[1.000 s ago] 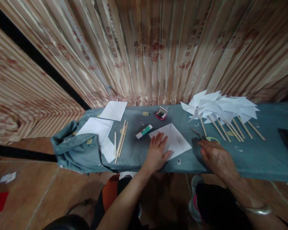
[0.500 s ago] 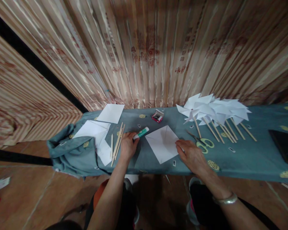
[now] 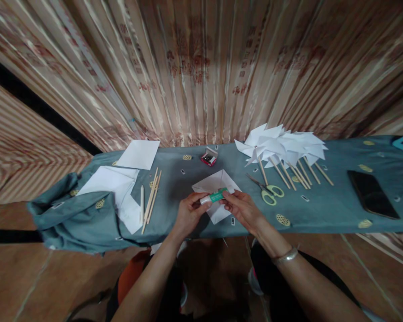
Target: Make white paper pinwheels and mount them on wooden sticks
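Note:
A green and white glue stick [image 3: 217, 196] is held level between both hands above a square of white paper [image 3: 212, 181]. My left hand [image 3: 190, 212] grips its white end, and my right hand [image 3: 242, 206] closes round the green end. The paper lies on the cloth with slits running in from its corners, partly covered by the hands. Just right of my right hand rest scissors with light green handles [image 3: 272, 195], their blades apart. Beyond the paper stands a small open red box [image 3: 209, 156] with dark bits inside.
Several white paper pinwheels on sticks [image 3: 282, 147] lie at the back right, and a dark phone [image 3: 372, 194] farther right. Loose wooden sticks [image 3: 151, 197], a white pencil-like stick [image 3: 142, 203] and white paper sheets [image 3: 107, 181] are on the left. Blue-green cloth [image 3: 174, 214] covers the table.
My left hand has brought the glue stick rightward over the paper. My right hand has left the paper's edge and taken hold of the glue stick's other end. The view has shifted rightward.

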`<action>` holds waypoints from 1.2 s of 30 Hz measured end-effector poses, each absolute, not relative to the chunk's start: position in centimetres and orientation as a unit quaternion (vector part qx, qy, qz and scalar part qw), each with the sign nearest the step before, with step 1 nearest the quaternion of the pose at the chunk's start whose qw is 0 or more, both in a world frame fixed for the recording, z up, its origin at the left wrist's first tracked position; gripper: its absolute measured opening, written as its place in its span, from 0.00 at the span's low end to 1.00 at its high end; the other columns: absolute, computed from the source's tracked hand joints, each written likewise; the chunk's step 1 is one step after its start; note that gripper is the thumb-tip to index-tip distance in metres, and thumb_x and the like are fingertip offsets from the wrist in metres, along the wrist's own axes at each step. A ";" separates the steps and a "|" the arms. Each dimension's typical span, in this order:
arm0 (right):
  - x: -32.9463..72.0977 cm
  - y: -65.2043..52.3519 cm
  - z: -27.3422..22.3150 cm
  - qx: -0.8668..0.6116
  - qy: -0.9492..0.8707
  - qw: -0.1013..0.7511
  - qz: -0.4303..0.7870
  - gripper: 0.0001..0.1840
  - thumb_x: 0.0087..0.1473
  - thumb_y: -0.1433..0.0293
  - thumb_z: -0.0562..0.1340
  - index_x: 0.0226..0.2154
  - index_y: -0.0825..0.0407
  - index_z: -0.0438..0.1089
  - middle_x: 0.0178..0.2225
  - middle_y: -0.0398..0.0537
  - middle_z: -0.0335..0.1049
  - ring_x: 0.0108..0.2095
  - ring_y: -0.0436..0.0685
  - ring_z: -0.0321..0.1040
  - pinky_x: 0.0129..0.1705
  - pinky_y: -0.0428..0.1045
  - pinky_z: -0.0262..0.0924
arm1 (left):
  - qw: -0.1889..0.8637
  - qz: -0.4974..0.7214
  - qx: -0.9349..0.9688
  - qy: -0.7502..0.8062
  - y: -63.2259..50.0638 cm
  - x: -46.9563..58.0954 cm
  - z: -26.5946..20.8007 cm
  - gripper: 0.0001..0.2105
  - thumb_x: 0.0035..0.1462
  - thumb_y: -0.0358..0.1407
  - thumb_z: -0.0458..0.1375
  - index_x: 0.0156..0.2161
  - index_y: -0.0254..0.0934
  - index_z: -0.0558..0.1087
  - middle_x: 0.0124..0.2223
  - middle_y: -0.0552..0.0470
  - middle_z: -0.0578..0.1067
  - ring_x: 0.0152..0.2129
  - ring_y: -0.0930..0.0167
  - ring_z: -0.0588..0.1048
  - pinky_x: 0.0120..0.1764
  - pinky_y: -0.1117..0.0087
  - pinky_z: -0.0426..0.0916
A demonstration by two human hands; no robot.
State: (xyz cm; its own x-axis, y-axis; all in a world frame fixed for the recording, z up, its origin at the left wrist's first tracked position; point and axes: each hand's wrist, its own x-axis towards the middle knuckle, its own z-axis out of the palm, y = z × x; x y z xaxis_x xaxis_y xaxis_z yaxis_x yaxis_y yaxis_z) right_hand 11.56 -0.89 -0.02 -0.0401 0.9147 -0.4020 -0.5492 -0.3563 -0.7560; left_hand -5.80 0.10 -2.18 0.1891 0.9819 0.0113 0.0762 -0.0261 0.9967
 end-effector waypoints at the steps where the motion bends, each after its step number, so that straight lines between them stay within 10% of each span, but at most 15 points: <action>1: 11.7 -0.7 -0.1 -0.447 -0.197 0.538 0.687 0.18 0.31 0.65 0.77 0.26 0.56 0.75 0.23 0.41 0.74 0.23 0.45 0.70 0.22 0.38 0.58 | 0.519 0.432 0.568 0.471 0.2 -6.0 -2.2 0.13 0.48 0.39 0.64 0.39 0.35 0.78 0.39 0.47 0.80 0.35 0.66 0.77 0.39 0.67 0.72; 15: 14.4 1.2 -1.2 -0.357 -0.078 0.523 0.770 0.10 0.49 0.65 0.69 0.25 0.53 0.70 0.21 0.41 0.72 0.22 0.48 0.69 0.20 0.40 0.65 | 0.137 0.308 0.762 0.552 4.2 -10.4 -4.1 0.18 0.53 0.25 0.53 0.49 0.38 0.74 0.48 0.47 0.77 0.47 0.63 0.73 0.53 0.56 0.68; 36: 15.5 2.0 -1.7 -0.564 -0.367 0.556 0.488 0.21 0.38 0.53 0.72 0.28 0.53 0.72 0.22 0.43 0.73 0.22 0.50 0.68 0.24 0.44 0.62 | 0.107 0.212 0.886 0.397 0.0 -5.5 -3.2 0.22 0.64 0.44 0.49 0.60 0.40 0.63 0.64 0.39 0.62 0.64 0.58 0.54 0.61 0.47 0.53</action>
